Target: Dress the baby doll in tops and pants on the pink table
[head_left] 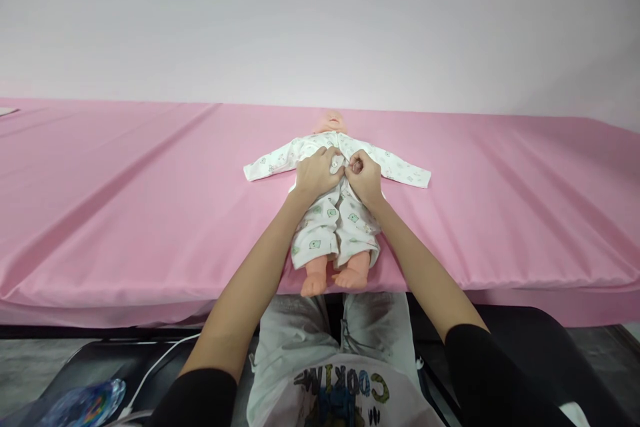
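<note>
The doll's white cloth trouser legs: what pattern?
Scattered green motifs on white cloth trouser legs, in the head view.

On a pink sheet [150, 220], a baby doll [353, 273] lay face up, head far, feet near, in green-printed trousers [316, 230] and a white printed shirt [320, 141], sleeves spread left and right, its front pinched by the left hand [316, 173] and right hand [365, 177].

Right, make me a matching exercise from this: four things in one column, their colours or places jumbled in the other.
1. Clothing on the doll
2. Bed-like surface's cover
3. Person's sleeves
4. Left hand

A. Black
B. At the clothing's front
C. White with small prints
D. Pink

Right pairs: 1-C, 2-D, 3-A, 4-B
</note>
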A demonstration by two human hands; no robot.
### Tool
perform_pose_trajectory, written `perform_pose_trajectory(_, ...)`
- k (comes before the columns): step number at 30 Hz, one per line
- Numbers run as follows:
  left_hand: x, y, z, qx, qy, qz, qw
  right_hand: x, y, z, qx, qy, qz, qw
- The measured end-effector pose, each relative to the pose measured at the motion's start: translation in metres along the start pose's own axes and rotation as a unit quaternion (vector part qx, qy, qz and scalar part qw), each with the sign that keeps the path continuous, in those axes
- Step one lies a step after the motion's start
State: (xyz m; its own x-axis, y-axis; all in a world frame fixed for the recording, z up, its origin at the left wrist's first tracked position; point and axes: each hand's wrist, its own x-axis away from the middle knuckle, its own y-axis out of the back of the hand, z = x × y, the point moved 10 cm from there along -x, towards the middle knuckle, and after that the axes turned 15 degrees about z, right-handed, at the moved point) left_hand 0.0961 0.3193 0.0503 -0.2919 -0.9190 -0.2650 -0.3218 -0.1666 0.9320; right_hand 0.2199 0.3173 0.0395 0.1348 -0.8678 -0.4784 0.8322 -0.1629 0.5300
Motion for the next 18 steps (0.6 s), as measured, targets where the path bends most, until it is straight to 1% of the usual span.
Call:
perform_pose_trajectory(4,0.000,-0.002,-0.006,-0.027,-0.008,0.011,1.000,0.001,-0.006,0.009,0.036,0.046,0.020,0.998)
perform_pose_trajectory(7,-0.002,-0.006,-0.012,-0.060,-0.005,0.034,0.998,-0.001,-0.012,0.013,0.052,0.057,0.034,0.996)
perform_pose_trajectory(9,-0.004,-0.005,-0.012,-0.054,-0.008,0.043,0.998,-0.006,-0.012,0.009,0.024,0.049,0.048,0.997)
perform_pose_trajectory(11,-0.008,0.002,-0.002,0.019,-0.023,0.027,0.999,-0.015,0.000,-0.012,-0.064,0.008,0.040,0.997)
perform_pose_trajectory(12,-0.009,0.009,0.010,0.083,-0.024,0.003,0.996,-0.019,0.012,-0.029,-0.124,-0.023,0.018,0.992)
perform_pose_trajectory(13,-0.010,0.017,0.030,0.164,-0.009,-0.032,0.986,-0.020,0.026,-0.049,-0.185,-0.061,-0.015,0.981)
perform_pose_trajectory(14,-0.009,0.025,0.058,0.253,0.026,-0.077,0.964,-0.019,0.043,-0.071,-0.232,-0.093,-0.059,0.966)
perform_pose_trajectory(15,-0.005,0.028,0.091,0.338,0.085,-0.127,0.929,-0.016,0.060,-0.092,-0.257,-0.119,-0.102,0.953)
perform_pose_trajectory(16,0.004,0.026,0.124,0.412,0.159,-0.175,0.880,-0.011,0.076,-0.110,-0.257,-0.144,-0.139,0.946)
perform_pose_trajectory(17,0.012,0.020,0.150,0.466,0.215,-0.206,0.833,-0.007,0.088,-0.124,-0.231,-0.162,-0.158,0.946)
perform_pose_trajectory(18,0.017,0.015,0.165,0.498,0.243,-0.218,0.803,-0.004,0.098,-0.133,-0.200,-0.166,-0.169,0.951)
